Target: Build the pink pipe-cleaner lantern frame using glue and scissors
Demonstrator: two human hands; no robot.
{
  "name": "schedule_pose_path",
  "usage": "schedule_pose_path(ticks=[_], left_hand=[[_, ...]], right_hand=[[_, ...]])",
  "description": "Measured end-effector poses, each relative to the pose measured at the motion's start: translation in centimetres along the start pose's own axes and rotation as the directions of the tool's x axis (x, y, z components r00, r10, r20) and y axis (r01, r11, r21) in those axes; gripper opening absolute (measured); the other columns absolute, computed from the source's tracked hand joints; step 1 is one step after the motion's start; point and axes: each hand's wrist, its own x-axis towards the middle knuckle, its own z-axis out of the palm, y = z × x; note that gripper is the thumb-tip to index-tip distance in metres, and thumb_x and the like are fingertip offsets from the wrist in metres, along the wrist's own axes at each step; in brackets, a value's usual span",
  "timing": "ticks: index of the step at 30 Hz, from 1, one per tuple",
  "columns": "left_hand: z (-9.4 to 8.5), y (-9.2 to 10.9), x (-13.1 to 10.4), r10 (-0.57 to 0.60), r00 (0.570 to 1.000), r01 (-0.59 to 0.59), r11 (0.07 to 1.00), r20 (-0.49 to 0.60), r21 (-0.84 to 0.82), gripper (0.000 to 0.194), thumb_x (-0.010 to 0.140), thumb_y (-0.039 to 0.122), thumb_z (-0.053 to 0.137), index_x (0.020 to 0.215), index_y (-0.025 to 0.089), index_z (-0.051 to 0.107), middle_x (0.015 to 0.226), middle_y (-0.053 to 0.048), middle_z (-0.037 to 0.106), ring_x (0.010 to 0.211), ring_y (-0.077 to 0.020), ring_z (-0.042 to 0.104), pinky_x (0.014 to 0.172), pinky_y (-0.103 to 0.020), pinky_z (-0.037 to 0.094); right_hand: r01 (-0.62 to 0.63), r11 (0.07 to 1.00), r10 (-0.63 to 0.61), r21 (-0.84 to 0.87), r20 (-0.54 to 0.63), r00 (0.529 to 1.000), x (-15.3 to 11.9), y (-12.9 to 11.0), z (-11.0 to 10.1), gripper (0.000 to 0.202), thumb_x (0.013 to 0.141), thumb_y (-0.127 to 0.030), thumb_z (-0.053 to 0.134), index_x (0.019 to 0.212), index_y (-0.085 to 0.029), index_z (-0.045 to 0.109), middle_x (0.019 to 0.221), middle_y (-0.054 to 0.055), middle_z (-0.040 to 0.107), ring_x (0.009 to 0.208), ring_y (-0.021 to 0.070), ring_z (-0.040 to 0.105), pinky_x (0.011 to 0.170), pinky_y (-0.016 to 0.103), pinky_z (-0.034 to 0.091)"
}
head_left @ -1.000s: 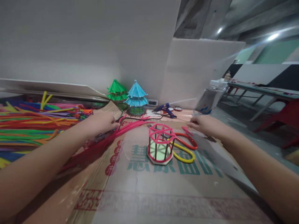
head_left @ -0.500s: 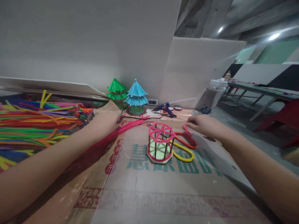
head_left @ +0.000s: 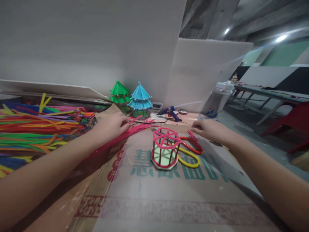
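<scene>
My left hand (head_left: 116, 124) has its fingers pressed together at the pink pipe cleaners (head_left: 135, 129), left of centre; what lies between the fingertips is too small to make out. At the right, my right hand (head_left: 204, 128) is closed on a short bent pink piece (head_left: 192, 135). Between the hands stands an octagonal frame (head_left: 166, 138) with a pink spoked top, brown posts and a pale green base. Scissors (head_left: 189, 165) with one red and one yellow handle lie behind and beside it, partly hidden by the frame.
Colourful pipe cleaners (head_left: 36, 129) fill the left side. Behind are a green model pavilion (head_left: 119, 91), a blue one (head_left: 139, 96), a blue glue gun (head_left: 171, 112) and a clear plastic container (head_left: 214, 101). Printed cardboard (head_left: 154, 196) covers the work surface.
My left hand has moved a little to the right along the pink pipe cleaners. My right hand has hardly moved, and the frame stands in the same place.
</scene>
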Motion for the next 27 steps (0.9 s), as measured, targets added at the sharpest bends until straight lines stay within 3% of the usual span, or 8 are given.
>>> schedule_pose_path(ticks=[2, 7, 12, 15, 19, 22, 25, 27], left_hand=[[-0.8, 0.3, -0.1, -0.040, 0.994, 0.019, 0.979, -0.099, -0.201, 0.040, 0.091, 0.050, 0.050, 0.095, 0.020, 0.076, 0.100, -0.008, 0.075, 0.092, -0.0266, 0.068, 0.080, -0.034, 0.050], [-4.4, 1.6, -0.9, -0.226, 0.961, 0.081, 0.784, -0.161, -0.616, 0.051, 0.085, 0.064, 0.060, 0.102, 0.019, 0.075, 0.094, -0.005, 0.076, 0.085, -0.0228, 0.067, 0.076, -0.031, 0.051], [-6.3, 1.2, -1.0, -0.217, 0.946, 0.108, 0.911, -0.239, -0.398, 0.044, 0.085, 0.058, 0.059, 0.098, 0.020, 0.077, 0.092, -0.005, 0.076, 0.086, -0.0246, 0.066, 0.077, -0.032, 0.049], [-4.3, 0.0, -0.2, -0.198, 0.973, 0.153, 0.936, -0.115, -0.317, 0.044, 0.087, 0.055, 0.054, 0.101, 0.021, 0.077, 0.093, -0.005, 0.077, 0.083, -0.0244, 0.067, 0.072, -0.032, 0.048], [-1.5, -1.1, 0.4, -0.051, 0.993, 0.038, 0.992, -0.108, -0.123, 0.042, 0.094, 0.043, 0.049, 0.121, 0.020, 0.070, 0.111, -0.009, 0.074, 0.096, -0.0253, 0.068, 0.077, -0.032, 0.050], [-1.6, -0.8, -0.5, 0.197, 0.974, -0.187, 0.978, 0.110, -0.093, 0.035, 0.092, 0.022, 0.044, 0.106, 0.023, 0.076, 0.108, -0.007, 0.072, 0.100, -0.0230, 0.067, 0.087, -0.030, 0.050], [-2.1, 0.2, -2.1, 0.413, 0.765, -0.342, 0.911, 0.494, -0.232, 0.044, 0.075, 0.005, 0.049, 0.099, 0.028, 0.079, 0.107, -0.002, 0.073, 0.100, -0.0198, 0.068, 0.085, -0.026, 0.050], [-1.9, 0.8, -2.8, 0.390, 0.750, -0.343, 0.920, 0.533, -0.191, 0.047, 0.063, 0.003, 0.056, 0.096, 0.027, 0.079, 0.100, -0.002, 0.074, 0.092, -0.0210, 0.069, 0.075, -0.025, 0.050]], right_hand=[[0.014, 1.000, -0.014, -0.007, -0.009, 1.000, 0.0, 0.0, 0.0, 0.034, 0.097, -0.046, 0.050, 0.099, -0.022, 0.074, 0.095, 0.009, 0.077, 0.079, 0.0229, 0.066, 0.061, 0.030, 0.036], [0.047, 0.999, -0.046, 0.026, -0.028, 0.999, 0.1, 0.1, -0.4, 0.033, 0.097, -0.044, 0.050, 0.099, -0.021, 0.075, 0.095, 0.010, 0.077, 0.079, 0.0229, 0.066, 0.061, 0.031, 0.036], [0.087, 0.995, -0.084, 0.046, -0.058, 0.995, -0.4, -0.3, -0.9, 0.035, 0.098, -0.043, 0.049, 0.092, -0.020, 0.075, 0.091, 0.009, 0.076, 0.076, 0.0214, 0.066, 0.059, 0.031, 0.035], [0.092, 0.996, -0.090, 0.021, -0.075, 0.993, -0.8, -0.7, -1.2, 0.035, 0.098, -0.043, 0.048, 0.094, -0.021, 0.075, 0.093, 0.009, 0.077, 0.078, 0.0219, 0.067, 0.058, 0.030, 0.035], [0.077, 0.997, -0.075, 0.018, -0.083, 0.994, -1.0, -0.8, -1.3, 0.034, 0.097, -0.043, 0.049, 0.097, -0.022, 0.076, 0.095, 0.008, 0.078, 0.079, 0.0226, 0.068, 0.058, 0.030, 0.036], [0.081, 0.997, -0.080, 0.010, -0.093, 0.992, -0.9, -0.6, -1.2, 0.035, 0.098, -0.044, 0.048, 0.096, -0.022, 0.076, 0.092, 0.008, 0.077, 0.077, 0.0226, 0.068, 0.058, 0.030, 0.037], [0.090, 0.996, -0.089, 0.003, -0.085, 0.992, -0.8, -0.6, -1.0, 0.034, 0.097, -0.044, 0.048, 0.093, -0.022, 0.075, 0.091, 0.008, 0.077, 0.076, 0.0222, 0.067, 0.058, 0.030, 0.037], [0.072, 0.997, -0.072, 0.003, -0.062, 0.996, -0.8, -0.8, -1.0, 0.034, 0.097, -0.044, 0.049, 0.093, -0.023, 0.075, 0.093, 0.008, 0.078, 0.077, 0.0220, 0.068, 0.058, 0.029, 0.036]])
